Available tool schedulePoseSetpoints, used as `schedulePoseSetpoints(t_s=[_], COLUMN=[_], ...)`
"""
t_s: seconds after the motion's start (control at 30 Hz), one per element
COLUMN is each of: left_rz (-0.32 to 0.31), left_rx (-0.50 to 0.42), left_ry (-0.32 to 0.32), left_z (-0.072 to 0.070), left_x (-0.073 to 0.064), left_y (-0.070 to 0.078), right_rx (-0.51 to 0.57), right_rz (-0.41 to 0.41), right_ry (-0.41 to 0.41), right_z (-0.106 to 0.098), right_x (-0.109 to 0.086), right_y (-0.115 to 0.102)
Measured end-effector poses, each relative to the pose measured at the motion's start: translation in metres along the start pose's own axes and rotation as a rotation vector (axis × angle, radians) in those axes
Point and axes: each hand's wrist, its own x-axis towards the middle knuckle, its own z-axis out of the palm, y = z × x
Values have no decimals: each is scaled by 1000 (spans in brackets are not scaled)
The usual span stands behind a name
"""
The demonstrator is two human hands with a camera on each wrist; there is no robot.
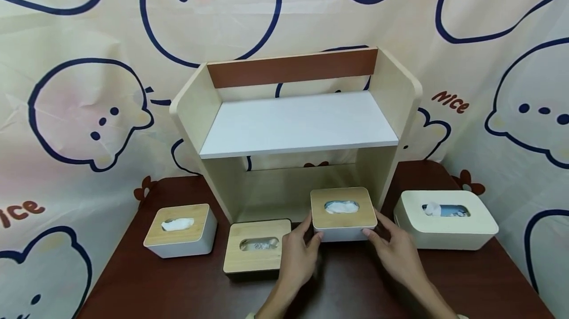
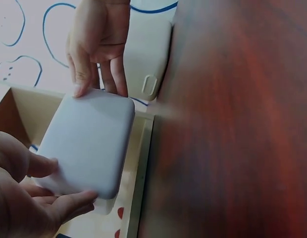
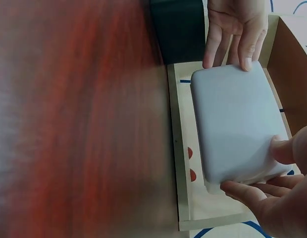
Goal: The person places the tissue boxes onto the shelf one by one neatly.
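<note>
Both hands hold a small tissue box [image 1: 348,233] with a wood-toned lid and a pale grey body, right in front of the shelf's lower compartment. My left hand [image 1: 299,256] grips its left end, thumb at the front corner. At the opposite end my right hand [image 1: 394,251] holds it the same way. White tissue [image 1: 341,207] shows in the lid's oval slot. In the left wrist view the smooth grey face of the tissue box [image 2: 91,141] spans the gap between the hands. The right wrist view has the fingers [image 3: 247,196] round its near end.
A cream two-tier shelf [image 1: 298,121] with a white middle board stands behind. Left of the hands are a wood-lidded tissue box with a dark base [image 1: 235,255] and a white one with a wood lid [image 1: 200,242]. A larger cream tissue box [image 1: 444,237] sits rightward on the dark red-brown table [image 1: 355,294].
</note>
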Motion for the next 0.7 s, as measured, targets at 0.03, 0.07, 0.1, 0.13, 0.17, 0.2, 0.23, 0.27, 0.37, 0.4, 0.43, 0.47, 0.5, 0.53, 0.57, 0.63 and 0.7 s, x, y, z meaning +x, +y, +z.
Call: schedulePoseSetpoints(t_s=[0.03, 0.07, 0.1, 0.13, 0.17, 0.2, 0.23, 0.27, 0.37, 0.4, 0.43, 0.47, 0.5, 0.53, 0.57, 0.63, 0.7], left_rz=[4, 10, 9, 12, 11, 11, 9, 4, 8, 10, 10, 10, 6, 1, -12, -22, -33], left_rx=[14, 26, 23, 24, 23, 22, 15, 10, 25, 31, 34, 39, 40, 39, 27, 2, -22], left_ry=[15, 29, 35, 43, 50, 58, 61, 65, 95, 106, 116, 127, 134, 140, 141, 143, 145], left_z=[0, 0, -1, -1, 0, 0, 0, 0, 3, 4, 5, 6, 7, 9, 10, 12, 14], left_x=[2, 4, 6, 8, 10, 12, 14, 16, 23, 25, 27, 29, 31, 32, 34, 38, 41], left_y=[0, -1, -1, -1, -1, 0, 0, 0, 0, 0, -1, -1, -1, -2, -2, -3, -5], right_rx=[-5, -7, -12, -11, -4, 0, 6, 13, 27, 27, 24, 23, 22, 20, 22, 32, 42], right_rz=[-21, -35, -47, -59, -65, -70, -70, -68, -56, -53, -49, -45, -39, -35, -30, -16, -1], right_ry=[15, 26, 35, 44, 49, 55, 58, 60, 73, 80, 88, 95, 103, 111, 118, 128, 136], right_z=[2, 3, 5, 6, 8, 9, 11, 12, 15, 16, 17, 18, 19, 20, 22, 24, 27], right_x=[3, 6, 8, 11, 13, 16, 18, 20, 26, 28, 30, 32, 33, 35, 37, 40, 43], right_y=[0, -1, -1, -1, -1, -1, -1, 0, 1, 1, 1, 2, 2, 2, 3, 3, 3])
